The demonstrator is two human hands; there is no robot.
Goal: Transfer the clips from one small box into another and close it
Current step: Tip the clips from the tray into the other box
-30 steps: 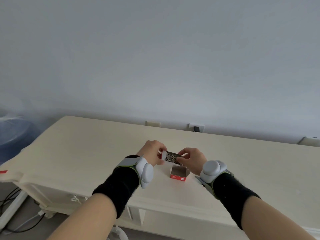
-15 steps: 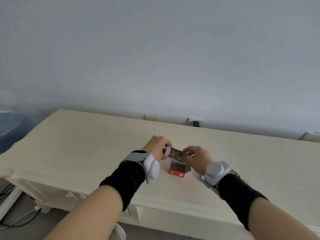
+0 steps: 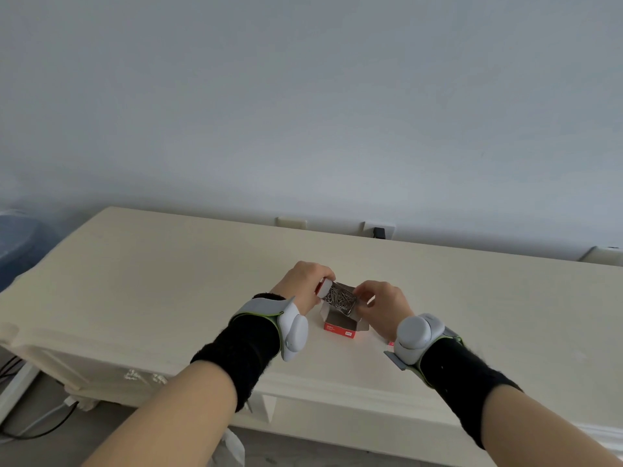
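Note:
A small box full of metal clips (image 3: 338,298) is held in the air by both hands, tilted down toward the right. My left hand (image 3: 305,284) grips its upper left end and my right hand (image 3: 381,305) holds its lower right end. Directly below it a small red box (image 3: 340,327) stands open on the cream table (image 3: 168,281), its brown inside showing and its flaps up. The held box's low end hangs just over that opening. Both wrists wear black bands with grey-white devices.
A small red item (image 3: 391,343) peeks out under my right wrist. Wall outlets (image 3: 379,230) sit behind the table's far edge. A blue bag (image 3: 20,244) lies at the far left and cables (image 3: 20,429) run on the floor below the table's front edge.
The clip box has tipped from nearly level to slanting down on its right end and dropped closer to the open red box. Both hands moved with it.

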